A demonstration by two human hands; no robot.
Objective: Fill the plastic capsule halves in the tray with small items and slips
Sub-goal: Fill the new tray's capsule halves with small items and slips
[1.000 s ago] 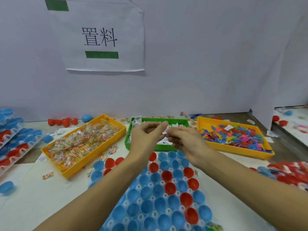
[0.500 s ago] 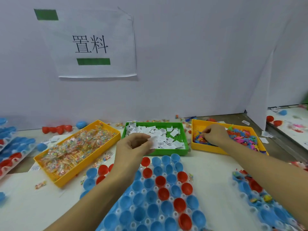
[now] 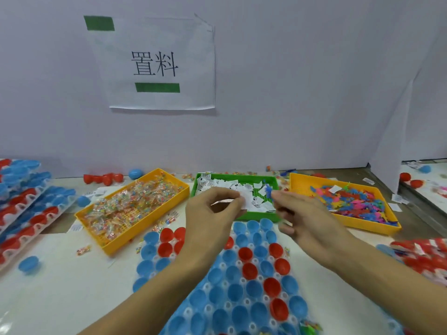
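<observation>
Right hand (image 3: 307, 221) returned beside left hand's (image 3: 208, 213) pinched slip (image 3: 245, 198).

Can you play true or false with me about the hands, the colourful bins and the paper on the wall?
1. The left hand pinches a white paper slip. True.
2. The green bin is full of wrapped candies. False: it holds white paper slips; the candies are in the yellow bin on the left.
3. The right hand holds a small blue toy piece in its fingers. True.
4. The capsule halves in the middle tray are all red. False: most are blue, with some red.
5. The sign on the wall has green tape on it. True.
</observation>
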